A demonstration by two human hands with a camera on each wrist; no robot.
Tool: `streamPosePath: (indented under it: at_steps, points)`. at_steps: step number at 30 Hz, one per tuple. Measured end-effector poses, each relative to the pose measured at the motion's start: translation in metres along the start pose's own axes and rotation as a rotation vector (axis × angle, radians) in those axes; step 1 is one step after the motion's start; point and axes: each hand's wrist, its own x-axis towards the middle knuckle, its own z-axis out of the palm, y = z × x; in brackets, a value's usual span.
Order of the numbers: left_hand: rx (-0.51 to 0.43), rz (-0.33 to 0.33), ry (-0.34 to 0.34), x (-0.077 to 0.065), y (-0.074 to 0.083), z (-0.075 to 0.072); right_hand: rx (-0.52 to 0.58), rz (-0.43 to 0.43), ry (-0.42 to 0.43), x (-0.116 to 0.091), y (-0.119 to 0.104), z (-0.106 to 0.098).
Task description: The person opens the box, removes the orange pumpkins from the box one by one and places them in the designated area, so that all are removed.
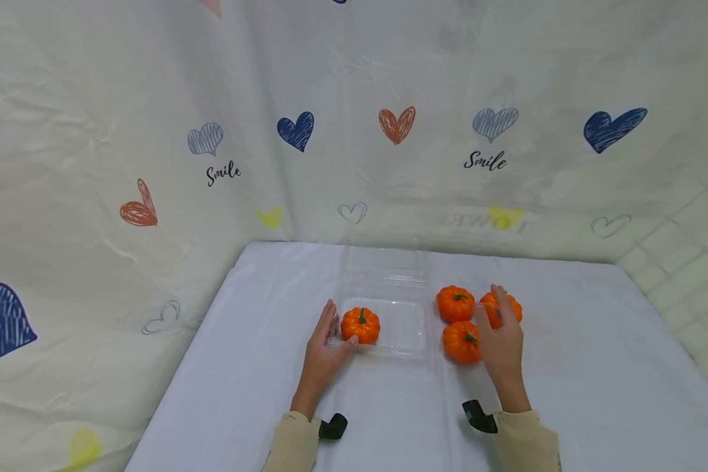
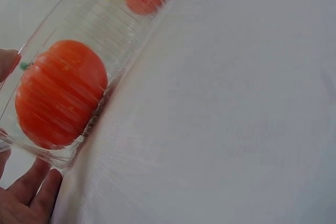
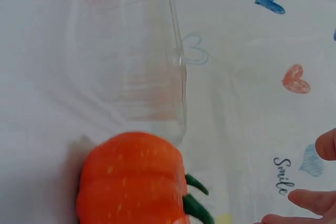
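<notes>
A clear plastic container stands on the white-covered table, with one small orange pumpkin inside its left part. My left hand holds the container's near left corner, thumb at the front rim and fingers along the left side. In the left wrist view the pumpkin shows through the ribbed wall. Right of the container sit a back pumpkin, a front pumpkin and a right pumpkin. My right hand is over the right pumpkin, partly hiding it, with thumb and fingers spread apart.
The container's clear lid lies folded back toward the rear of the table. A pale curtain printed with hearts and "Smile" rises behind and at the left. Black wrist mounts stick out at both sleeves.
</notes>
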Motion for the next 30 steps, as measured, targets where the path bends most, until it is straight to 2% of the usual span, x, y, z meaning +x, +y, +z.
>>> streamPosePath:
  at_steps: [4, 9, 17, 22, 30]
  points:
    - [-0.002, 0.004, 0.002, 0.000, -0.002, -0.002, 0.055, -0.024, -0.049, -0.003, -0.010, 0.022]
    - [-0.007, 0.026, 0.007, 0.000, -0.003, -0.002, 0.056, -0.031, -0.139, -0.011, -0.025, 0.053]
    - [-0.003, 0.014, 0.007, 0.001, -0.002, -0.001, 0.092, -0.103, -0.309, -0.026, -0.031, 0.098]
    - [0.003, 0.035, 0.011, 0.001, -0.001, -0.001, 0.084, -0.115, -0.420, -0.031, -0.032, 0.113]
    - [0.002, 0.046, 0.006, -0.001, 0.000, -0.001, 0.010, -0.139, -0.613, -0.027, -0.032, 0.121]
